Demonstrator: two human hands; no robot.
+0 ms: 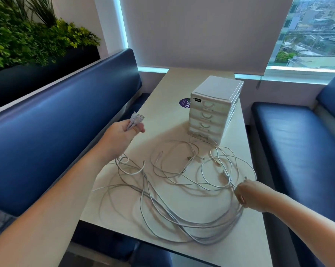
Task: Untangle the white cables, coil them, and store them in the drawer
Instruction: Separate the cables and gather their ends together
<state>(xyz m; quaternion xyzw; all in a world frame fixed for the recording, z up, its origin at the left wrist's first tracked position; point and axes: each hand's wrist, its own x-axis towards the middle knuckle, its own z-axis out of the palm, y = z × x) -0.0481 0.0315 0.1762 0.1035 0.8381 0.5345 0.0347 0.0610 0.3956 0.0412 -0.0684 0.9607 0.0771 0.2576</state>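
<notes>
Gripping plugs (135,118) in raised left hand (122,132) to keep ends together; pinching cables (174,213) below it with right hand (249,195), probably untangling.

Blue bench (57,122) left of table (162,120); plants (28,35) behind bench.

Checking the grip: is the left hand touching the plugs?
Touching. Head view: the left hand holds the plugs, fingers curled round them.

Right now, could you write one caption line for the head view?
Left hand holds plug ends, right hand pinches tangled white cables on the table, near the drawer unit.
</notes>
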